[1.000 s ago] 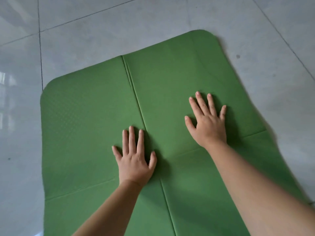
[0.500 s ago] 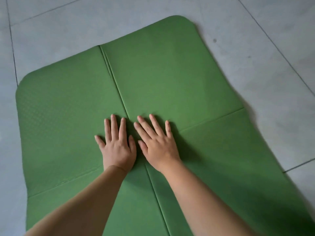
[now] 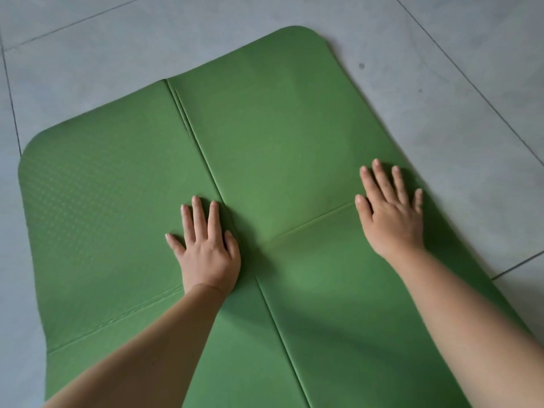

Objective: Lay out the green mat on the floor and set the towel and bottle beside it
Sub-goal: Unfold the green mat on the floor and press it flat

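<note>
The mat [image 3: 279, 142] lies unfolded and flat on the floor [image 3: 456, 92]. Its far end, with two rounded corners, is toward the top of the view, and its near end runs out of the frame at the bottom. It sits at a slant to the tile joints, the far right corner higher in the view than the far left. A long crease [image 3: 200, 142] runs down the middle of the mat from the far edge toward the viewer. A cross crease [image 3: 318, 222] meets it at about the level of the hands, and a similar ridge [image 3: 117, 319] shows on the left half.

The left hand [image 3: 207, 254] rests palm down on the mat at the long crease, fingers straight and slightly spread, holding nothing. The right hand [image 3: 390, 219] lies palm down near the mat's right edge, at the right end of the cross crease. Its fingers are straight and fanned, gripping nothing. The two hands are well apart. Both forearms are bare and reach in from the bottom.

The floor is pale grey tile with thin dark joints, and a small dark spot [image 3: 361, 65] lies on it near the mat's far right corner
</note>
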`<state>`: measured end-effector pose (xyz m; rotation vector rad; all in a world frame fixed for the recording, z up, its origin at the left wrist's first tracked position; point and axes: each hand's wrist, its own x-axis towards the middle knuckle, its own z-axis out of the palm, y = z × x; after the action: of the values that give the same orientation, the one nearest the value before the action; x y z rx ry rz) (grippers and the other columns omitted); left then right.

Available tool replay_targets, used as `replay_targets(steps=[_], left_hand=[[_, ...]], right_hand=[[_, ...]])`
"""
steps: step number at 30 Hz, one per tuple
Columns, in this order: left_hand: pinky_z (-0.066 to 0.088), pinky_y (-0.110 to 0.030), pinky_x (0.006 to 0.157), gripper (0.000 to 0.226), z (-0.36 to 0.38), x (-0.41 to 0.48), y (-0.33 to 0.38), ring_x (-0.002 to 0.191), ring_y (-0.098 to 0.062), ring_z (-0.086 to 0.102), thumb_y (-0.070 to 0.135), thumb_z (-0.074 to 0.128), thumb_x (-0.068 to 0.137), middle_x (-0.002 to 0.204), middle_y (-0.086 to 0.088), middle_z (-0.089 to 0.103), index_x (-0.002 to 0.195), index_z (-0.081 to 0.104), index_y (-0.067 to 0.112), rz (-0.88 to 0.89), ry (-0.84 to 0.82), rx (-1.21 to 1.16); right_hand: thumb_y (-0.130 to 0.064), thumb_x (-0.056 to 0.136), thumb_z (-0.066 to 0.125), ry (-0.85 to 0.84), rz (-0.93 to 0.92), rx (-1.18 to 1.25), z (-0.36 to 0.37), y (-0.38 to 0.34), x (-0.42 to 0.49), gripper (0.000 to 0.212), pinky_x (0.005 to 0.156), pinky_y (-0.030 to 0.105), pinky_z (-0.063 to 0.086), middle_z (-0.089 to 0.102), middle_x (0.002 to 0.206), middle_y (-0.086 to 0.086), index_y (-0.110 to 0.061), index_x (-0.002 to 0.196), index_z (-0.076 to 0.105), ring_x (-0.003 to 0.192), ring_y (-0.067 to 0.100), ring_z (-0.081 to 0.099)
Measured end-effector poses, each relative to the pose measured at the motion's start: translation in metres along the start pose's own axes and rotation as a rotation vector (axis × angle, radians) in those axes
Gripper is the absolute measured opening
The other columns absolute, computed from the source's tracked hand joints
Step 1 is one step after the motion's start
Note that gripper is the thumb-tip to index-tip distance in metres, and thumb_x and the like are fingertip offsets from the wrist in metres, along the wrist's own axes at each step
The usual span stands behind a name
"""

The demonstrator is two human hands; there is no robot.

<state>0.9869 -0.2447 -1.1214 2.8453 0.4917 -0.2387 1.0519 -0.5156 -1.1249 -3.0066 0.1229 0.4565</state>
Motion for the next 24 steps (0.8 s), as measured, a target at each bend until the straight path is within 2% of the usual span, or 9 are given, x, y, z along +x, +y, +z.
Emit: replay_targets(steps=[3,6,7,9,13,16,18,21,24], left_hand=[[-0.002,-0.058,0.112,0.059,0.001,0.000,-0.001,0.147,-0.022,-0.005,0.028,0.033,0.094,0.159,-0.003,-0.001,0.150,0.017,0.020,0.006,-0.003,0.004],[-0.003,-0.058,0.112,0.057,0.000,0.001,-0.003,0.147,-0.022,-0.007,0.025,0.036,0.096,0.159,-0.003,-0.003,0.150,0.017,0.020,0.011,-0.016,-0.028],[-0.003,-0.058,0.112,0.056,0.000,0.003,-0.005,0.146,-0.021,-0.010,0.025,0.035,0.097,0.159,-0.003,-0.006,0.150,0.016,0.020,0.014,-0.035,-0.032],[-0.004,-0.058,0.112,0.056,0.001,0.004,-0.008,0.146,-0.020,-0.013,0.026,0.033,0.099,0.159,-0.002,-0.010,0.150,0.013,0.022,0.024,-0.057,-0.023],[-0.003,-0.058,0.112,0.055,0.000,0.001,-0.004,0.147,-0.023,-0.006,0.020,0.035,0.096,0.159,-0.004,0.000,0.149,0.021,0.019,0.016,-0.002,-0.066],[-0.003,-0.059,0.112,0.056,0.001,0.001,-0.003,0.147,-0.024,-0.004,0.019,0.034,0.094,0.159,-0.004,0.002,0.149,0.022,0.018,0.020,0.008,-0.064],[-0.003,-0.059,0.112,0.057,0.001,0.001,-0.003,0.147,-0.024,-0.004,0.023,0.027,0.093,0.159,-0.005,0.002,0.149,0.022,0.017,0.017,0.006,-0.060],[-0.002,-0.060,0.111,0.062,0.001,0.001,-0.002,0.147,-0.025,-0.003,0.028,0.022,0.087,0.159,-0.005,0.003,0.149,0.022,0.017,0.020,0.009,-0.062],[-0.001,-0.061,0.111,0.057,0.002,0.001,-0.003,0.147,-0.025,-0.004,0.022,0.032,0.093,0.159,-0.006,0.002,0.149,0.021,0.017,0.025,0.003,-0.057]], right_hand=[[-0.047,0.096,0.029,0.073,0.147,0.226,-0.004,-0.053,-0.020,0.063,0.112,0.058,-0.002,-0.002,0.159,0.006,-0.017,0.150,0.015,0.145,0.031,-0.006],[-0.032,0.091,0.038,0.070,-0.269,0.486,0.011,-0.139,-0.069,0.056,0.112,0.059,0.005,0.021,0.155,0.011,-0.013,0.144,0.034,0.145,0.033,0.009],[-0.030,0.093,0.034,-0.011,-0.392,0.487,0.018,-0.161,-0.085,0.054,0.113,0.057,0.004,0.021,0.156,0.004,-0.017,0.146,0.031,0.146,0.027,0.008],[-0.034,0.097,0.022,-0.091,-0.459,0.426,0.030,-0.174,-0.096,0.052,0.117,0.048,-0.002,0.015,0.157,-0.010,-0.025,0.148,0.022,0.147,0.016,0.001],[-0.045,0.095,0.018,-0.006,-0.578,0.122,0.032,-0.122,-0.061,0.057,0.114,0.039,-0.008,-0.008,0.155,-0.018,-0.034,0.149,0.004,0.145,0.013,-0.012],[-0.060,0.088,-0.003,-0.023,-0.445,-0.054,0.022,-0.065,-0.038,0.058,0.109,0.043,-0.015,-0.037,0.144,-0.019,-0.042,0.137,-0.028,0.138,0.014,-0.026],[-0.066,0.081,-0.016,-0.051,-0.311,-0.109,0.013,-0.031,-0.033,0.057,0.109,0.047,-0.014,-0.045,0.139,-0.020,-0.044,0.129,-0.038,0.136,0.013,-0.029],[-0.067,0.075,-0.017,-0.082,-0.142,-0.132,0.003,-0.005,-0.030,0.063,0.112,0.054,-0.005,-0.044,0.140,-0.016,-0.044,0.130,-0.035,0.137,0.013,-0.029],[-0.067,0.077,-0.010,-0.072,0.012,-0.063,-0.001,-0.025,-0.035,0.077,0.112,0.058,-0.003,-0.032,0.149,-0.007,-0.032,0.146,-0.016,0.143,0.023,-0.020]])
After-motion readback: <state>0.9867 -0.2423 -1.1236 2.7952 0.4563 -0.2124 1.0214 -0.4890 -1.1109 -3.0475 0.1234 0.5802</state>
